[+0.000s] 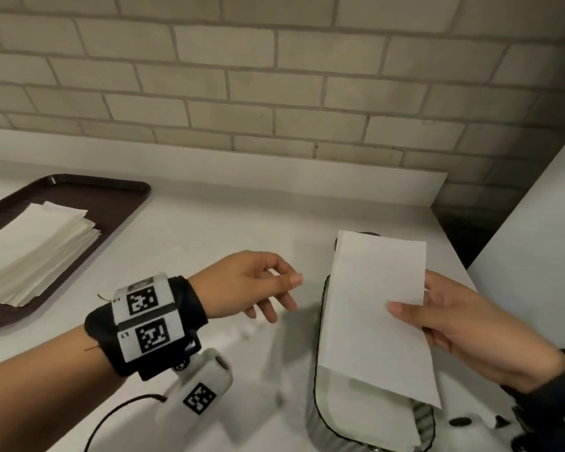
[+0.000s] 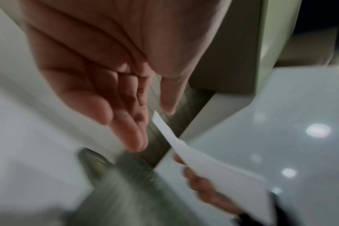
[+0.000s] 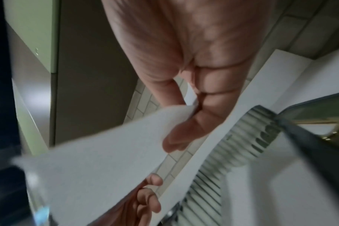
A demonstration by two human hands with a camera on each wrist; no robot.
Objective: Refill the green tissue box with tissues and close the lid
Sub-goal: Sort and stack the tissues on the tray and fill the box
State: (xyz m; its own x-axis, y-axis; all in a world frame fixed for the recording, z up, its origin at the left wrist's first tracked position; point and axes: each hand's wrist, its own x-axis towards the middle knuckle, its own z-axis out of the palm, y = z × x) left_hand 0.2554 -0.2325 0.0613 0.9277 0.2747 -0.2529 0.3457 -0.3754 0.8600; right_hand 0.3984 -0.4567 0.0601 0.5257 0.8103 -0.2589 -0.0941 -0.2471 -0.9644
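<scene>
Right hand (image 1: 463, 324) — thumb on top and fingers beneath, pinching the right edge of a white rectangular tissue sheet (image 1: 377, 308), which it holds tilted over the open top of the pale green ribbed tissue box (image 1: 317, 415) standing on the white countertop (image 1: 229, 223); more white tissue lies inside the box. Left hand (image 1: 252, 285) — hovering just left of the box with fingers loosely extended, holding nothing. Dark brown plastic tray (image 1: 118, 203) at far left of the countertop, well apart from the box, carrying a stack of cream folded tissues (image 1: 36, 252); beige brick-tile wall (image 1: 274, 76) behind.
</scene>
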